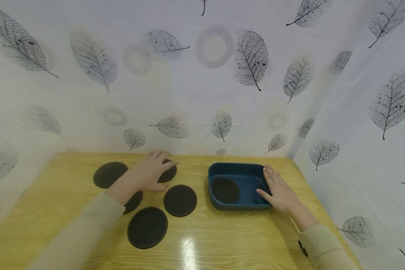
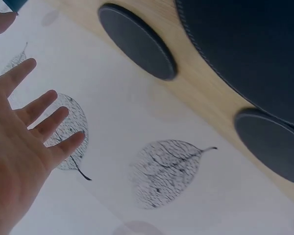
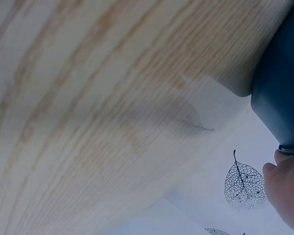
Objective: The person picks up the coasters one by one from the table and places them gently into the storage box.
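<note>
- When seen from the left, on the wood-grain worktop [image 1: 71,225]: far-left disc [image 1: 110,174], black, flat, near the back edge, a little of its rim covered at the wrist of the left hand [image 1: 150,171].
- Below that same wrist, largely hidden: half-covered disc [image 1: 134,201], also black and on the worktop.
- Nearest to the front, in full view: front disc [image 1: 147,227], lying flat, round, with a stitched edge.
- On the left hand, fingers straight and spread, thumb well apart; holding nothing. Poised over the rear disc [image 1: 169,172], hiding part of it in the head view; in the left wrist view, touching nothing.
- Between the front disc and the container, on the worktop: middle disc [image 1: 180,200], flat.
- Farther right, upright and open-topped: blue container [image 1: 251,193], rounded at the corners. Inside, at the left end: boxed disc [image 1: 225,190], black; cannot tell whether flat or slightly propped. Bare blue floor to its right.
- At the container's right end: right hand [image 1: 282,194], fingers extended, close together, resting on the rim; thumb apart, over the inside.
</note>
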Demonstrator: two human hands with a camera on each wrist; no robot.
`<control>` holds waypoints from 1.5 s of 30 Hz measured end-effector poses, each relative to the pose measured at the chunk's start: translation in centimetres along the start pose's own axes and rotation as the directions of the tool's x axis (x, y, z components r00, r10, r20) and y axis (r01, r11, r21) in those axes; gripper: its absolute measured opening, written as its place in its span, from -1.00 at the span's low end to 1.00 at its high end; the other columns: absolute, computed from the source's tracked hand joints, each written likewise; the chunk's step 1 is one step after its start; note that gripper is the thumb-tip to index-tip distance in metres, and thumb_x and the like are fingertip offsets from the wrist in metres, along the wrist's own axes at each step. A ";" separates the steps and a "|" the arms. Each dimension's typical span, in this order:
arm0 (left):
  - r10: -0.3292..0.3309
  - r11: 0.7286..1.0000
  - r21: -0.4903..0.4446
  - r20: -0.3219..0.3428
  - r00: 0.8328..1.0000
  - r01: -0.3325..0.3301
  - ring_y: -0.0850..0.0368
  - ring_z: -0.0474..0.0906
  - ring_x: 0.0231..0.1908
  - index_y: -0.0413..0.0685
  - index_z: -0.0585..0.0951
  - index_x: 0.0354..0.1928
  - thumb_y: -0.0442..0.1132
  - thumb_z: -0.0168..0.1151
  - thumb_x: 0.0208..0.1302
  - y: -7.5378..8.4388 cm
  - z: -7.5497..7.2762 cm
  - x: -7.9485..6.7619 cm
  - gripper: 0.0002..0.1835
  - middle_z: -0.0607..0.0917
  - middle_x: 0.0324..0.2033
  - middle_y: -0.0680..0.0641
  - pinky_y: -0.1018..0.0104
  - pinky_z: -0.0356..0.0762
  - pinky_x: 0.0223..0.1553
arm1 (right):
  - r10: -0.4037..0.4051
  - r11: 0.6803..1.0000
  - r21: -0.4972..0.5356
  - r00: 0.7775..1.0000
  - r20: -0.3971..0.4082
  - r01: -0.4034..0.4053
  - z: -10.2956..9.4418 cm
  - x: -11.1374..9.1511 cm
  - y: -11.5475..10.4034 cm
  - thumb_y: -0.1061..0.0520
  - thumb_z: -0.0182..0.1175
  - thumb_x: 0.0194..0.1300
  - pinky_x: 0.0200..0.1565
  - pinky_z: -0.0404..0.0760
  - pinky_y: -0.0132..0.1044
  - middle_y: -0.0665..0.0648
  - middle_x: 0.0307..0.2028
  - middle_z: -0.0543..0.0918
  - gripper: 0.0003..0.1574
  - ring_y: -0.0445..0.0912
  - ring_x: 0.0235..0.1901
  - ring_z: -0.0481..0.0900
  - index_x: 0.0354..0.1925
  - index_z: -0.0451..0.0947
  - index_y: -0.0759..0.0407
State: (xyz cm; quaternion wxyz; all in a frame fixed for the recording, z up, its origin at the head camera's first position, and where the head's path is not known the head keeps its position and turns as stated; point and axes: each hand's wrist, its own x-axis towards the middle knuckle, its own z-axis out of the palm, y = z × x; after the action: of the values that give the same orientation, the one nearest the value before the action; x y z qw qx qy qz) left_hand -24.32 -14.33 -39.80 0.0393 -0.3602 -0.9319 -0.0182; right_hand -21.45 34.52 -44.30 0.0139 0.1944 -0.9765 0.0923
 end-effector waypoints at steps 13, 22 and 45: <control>-0.183 0.983 -0.021 -0.005 0.983 0.183 -0.49 0.36 0.43 -0.01 0.53 0.47 0.03 0.47 0.16 -4.2 1.1 -3.3 -0.19 0.45 0.43 -0.41 -0.45 0.36 0.39 | 0.026 1.000 0.016 1.000 0.015 -0.027 -0.5 -0.4 -0.1 -0.25 0.13 0.58 0.59 0.01 0.33 0.49 0.67 -0.08 0.15 0.40 0.66 -0.08 0.64 -0.08 0.50; -0.246 0.966 -0.087 -0.041 0.968 0.242 -0.56 0.34 0.40 -0.09 0.57 0.42 0.01 0.52 0.08 -6.8 1.9 -5.4 -0.18 0.44 0.41 -0.49 -0.56 0.36 0.31 | 0.021 1.000 0.023 1.000 0.005 -0.021 -0.3 -0.4 0.0 -0.26 0.13 0.57 0.59 0.02 0.33 0.49 0.67 -0.07 0.16 0.41 0.65 -0.07 0.64 -0.07 0.49; -0.428 0.903 -0.028 0.029 0.903 0.429 -0.64 0.34 0.33 -0.05 0.59 0.35 0.15 0.43 0.19 -10.4 4.8 -7.8 -0.27 0.39 0.35 -0.56 -0.54 0.56 0.07 | 0.014 0.999 0.030 1.000 0.002 -0.014 0.1 -0.1 0.1 -0.25 0.11 0.60 0.60 -0.02 0.32 0.46 0.68 -0.12 0.14 0.38 0.67 -0.11 0.66 -0.10 0.47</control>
State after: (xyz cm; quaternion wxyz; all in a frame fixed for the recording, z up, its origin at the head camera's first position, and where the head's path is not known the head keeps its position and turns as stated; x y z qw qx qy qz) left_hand -25.84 -26.96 -45.27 0.0182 -0.1476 -0.9881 -0.0380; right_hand -21.34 34.62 -44.44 0.0094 0.1880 -0.9763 0.1069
